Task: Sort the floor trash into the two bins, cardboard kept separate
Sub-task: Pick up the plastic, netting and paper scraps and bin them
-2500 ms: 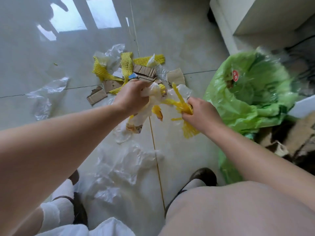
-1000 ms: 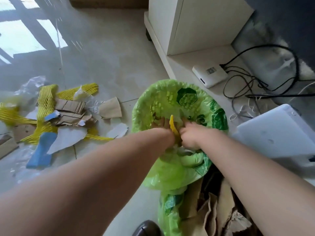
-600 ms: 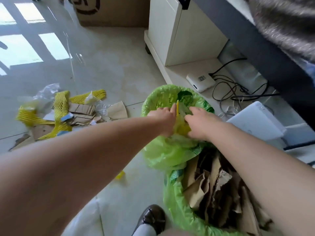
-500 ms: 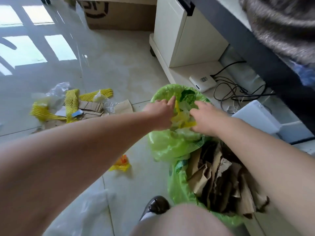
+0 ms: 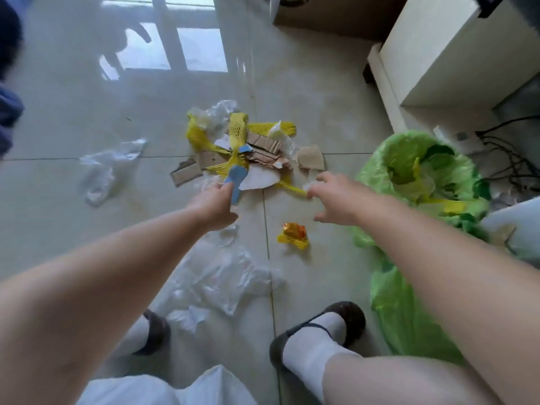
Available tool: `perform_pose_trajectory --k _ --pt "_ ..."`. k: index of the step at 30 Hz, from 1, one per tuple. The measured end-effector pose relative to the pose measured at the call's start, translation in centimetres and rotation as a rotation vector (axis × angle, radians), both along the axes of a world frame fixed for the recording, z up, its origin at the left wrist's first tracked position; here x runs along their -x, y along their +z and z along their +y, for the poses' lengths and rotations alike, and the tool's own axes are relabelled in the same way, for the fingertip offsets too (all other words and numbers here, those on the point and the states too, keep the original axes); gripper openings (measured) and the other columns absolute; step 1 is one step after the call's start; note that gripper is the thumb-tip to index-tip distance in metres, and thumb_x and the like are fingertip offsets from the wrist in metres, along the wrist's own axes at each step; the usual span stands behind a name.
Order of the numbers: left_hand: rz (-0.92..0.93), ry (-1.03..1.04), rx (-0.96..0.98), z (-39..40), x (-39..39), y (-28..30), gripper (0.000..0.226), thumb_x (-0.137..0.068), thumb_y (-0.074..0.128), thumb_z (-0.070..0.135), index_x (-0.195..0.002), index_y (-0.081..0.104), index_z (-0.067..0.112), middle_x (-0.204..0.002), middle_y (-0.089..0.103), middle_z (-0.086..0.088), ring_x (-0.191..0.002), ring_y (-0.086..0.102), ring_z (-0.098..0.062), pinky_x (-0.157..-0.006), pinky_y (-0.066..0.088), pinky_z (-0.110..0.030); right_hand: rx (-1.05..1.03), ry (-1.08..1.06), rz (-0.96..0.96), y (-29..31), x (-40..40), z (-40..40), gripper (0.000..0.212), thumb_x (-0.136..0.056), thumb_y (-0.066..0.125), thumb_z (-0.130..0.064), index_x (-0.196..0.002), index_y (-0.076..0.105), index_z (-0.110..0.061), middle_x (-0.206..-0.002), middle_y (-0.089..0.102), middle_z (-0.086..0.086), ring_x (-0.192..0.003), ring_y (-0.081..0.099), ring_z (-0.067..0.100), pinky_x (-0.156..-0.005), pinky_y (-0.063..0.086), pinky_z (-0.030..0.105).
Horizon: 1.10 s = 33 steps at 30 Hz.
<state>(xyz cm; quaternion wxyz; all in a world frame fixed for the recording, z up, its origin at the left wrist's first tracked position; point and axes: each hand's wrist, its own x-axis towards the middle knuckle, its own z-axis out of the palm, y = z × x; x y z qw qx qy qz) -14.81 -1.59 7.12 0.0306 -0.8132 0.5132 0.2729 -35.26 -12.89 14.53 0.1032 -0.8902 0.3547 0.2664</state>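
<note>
A heap of trash lies on the tiled floor ahead: yellow foam netting (image 5: 238, 133), brown cardboard pieces (image 5: 263, 150), a blue scrap (image 5: 236, 176) and white paper (image 5: 260, 178). My left hand (image 5: 214, 207) hovers just before the blue scrap, fingers loosely curled, holding nothing. My right hand (image 5: 336, 198) reaches over the floor beside the pile with fingers spread and empty. To the right stands the green-lined bin (image 5: 377, 171) with yellow netting and plastic inside. A small yellow-orange wrapper (image 5: 293, 235) lies between my hands and feet.
Clear plastic film (image 5: 225, 276) is spread near my feet, and another clear bag (image 5: 108, 165) lies at the left. A white cabinet (image 5: 438, 54) and cables (image 5: 514, 159) sit at the right. A cardboard box (image 5: 327, 21) stands at the back.
Both hands let go of the yellow netting and plastic in the green bin and swung back left over the floor pile. My view turned down toward the floor.
</note>
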Motion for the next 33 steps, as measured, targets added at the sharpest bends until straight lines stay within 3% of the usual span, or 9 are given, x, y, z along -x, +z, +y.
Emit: perform_pose_trajectory --k 4,10,16,19,21,23,25,29,33 --pt "0.02 -0.102 -0.151 5.0 -1.7 -3.9 0.08 -0.081 0.068 0.035 -0.146 0.025 0.018 -0.146 0.035 -0.012 -0.128 0.043 -0.034 -0.101 0.043 -0.043 -0.12 -0.106 0.069 -7.6 -1.2 3.0 0.057 -0.082 0.066 -0.034 -0.134 0.045 -0.026 -0.149 0.023 0.015 -0.137 0.027 0.034 -0.108 0.036 0.043" --pt "0.091 -0.169 -0.296 10.3 -2.0 -9.3 0.104 -0.078 0.073 0.039 -0.151 0.0 0.027 -0.159 -0.005 -0.014 -0.147 0.001 -0.033 -0.118 0.018 -0.043 -0.147 -0.168 0.087 -13.8 -1.4 3.9 0.065 -0.085 0.065 -0.029 -0.142 0.034 -0.03 -0.159 -0.001 0.008 -0.145 0.008 0.031 -0.11 0.032 0.047" --pt "0.085 -0.289 -0.247 11.9 -1.8 -13.1 0.092 -0.083 0.068 0.034 -0.149 0.004 0.037 -0.158 -0.018 -0.009 -0.147 -0.009 -0.03 -0.116 0.024 -0.046 -0.133 -0.21 0.111 -17.2 -2.6 2.9 0.07 -0.086 0.063 -0.028 -0.145 0.025 -0.031 -0.159 -0.006 0.008 -0.145 0.006 0.032 -0.108 0.031 0.046" --pt "0.115 -0.288 -0.193 11.4 -2.4 -14.1 0.062 -0.089 0.059 0.026 -0.143 0.032 0.038 -0.16 -0.007 -0.004 -0.148 -0.002 -0.025 -0.112 0.029 -0.041 -0.18 -0.301 0.147 -19.0 -2.7 3.3 0.068 -0.086 0.062 -0.031 -0.144 0.026 -0.032 -0.159 -0.004 0.007 -0.143 0.013 0.034 -0.107 0.033 0.046" --pt "0.141 -0.259 -0.13 11.2 -2.9 -14.6 0.04 -0.091 0.053 0.023 -0.13 0.052 0.032 -0.159 0.012 -0.003 -0.146 0.013 -0.025 -0.107 0.034 -0.035 -0.186 -0.329 0.159 -20.0 -2.4 4.0 0.064 -0.086 0.062 -0.031 -0.141 0.03 -0.032 -0.158 0.005 0.009 -0.139 0.021 0.034 -0.104 0.036 0.045" --pt "0.177 -0.17 -0.079 11.0 -3.5 -15.1 0.026 -0.087 0.055 0.02 -0.111 0.063 0.023 -0.142 0.038 -0.005 -0.131 0.036 -0.028 -0.091 0.041 -0.029 -0.122 -0.341 0.123 -20.8 -2.0 4.6 0.055 -0.087 0.06 -0.026 -0.136 0.037 -0.03 -0.149 0.022 0.012 -0.131 0.031 0.034 -0.096 0.042 0.043" --pt "0.204 -0.077 -0.059 10.6 -4.4 -15.4 0.016 -0.08 0.053 0.019 -0.095 0.061 0.021 -0.115 0.049 0.0 -0.104 0.046 -0.024 -0.068 0.036 -0.023 -0.044 -0.37 0.073 -21.4 -2.0 4.7 0.04 -0.089 0.055 -0.018 -0.126 0.044 -0.026 -0.135 0.035 0.013 -0.121 0.036 0.035 -0.086 0.044 0.04" --pt "0.185 -0.093 -0.026 9.5 -6.1 -15.3 0.018 -0.082 0.052 0.004 -0.092 0.061 0.015 -0.106 0.053 -0.006 -0.089 0.047 -0.025 -0.065 0.029 -0.025 -0.046 -0.339 0.05 -21.6 -2.5 3.3 0.029 -0.088 0.052 -0.012 -0.117 0.049 -0.018 -0.118 0.045 0.015 -0.109 0.045 0.036 -0.075 0.039 0.035" --pt "0.135 -0.015 0.097 8.5 -8.1 -14.6 0.028 -0.081 0.051 0.0 -0.099 0.065 0.016 -0.111 0.058 -0.009 -0.094 0.056 -0.033 -0.068 0.037 -0.03 -0.053 -0.342 -0.255 -19.6 -4.2 3.1 0.044 -0.081 0.057 -0.013 -0.124 0.05 -0.019 -0.119 0.055 0.009 -0.106 0.053 0.034 -0.074 0.044 0.036"
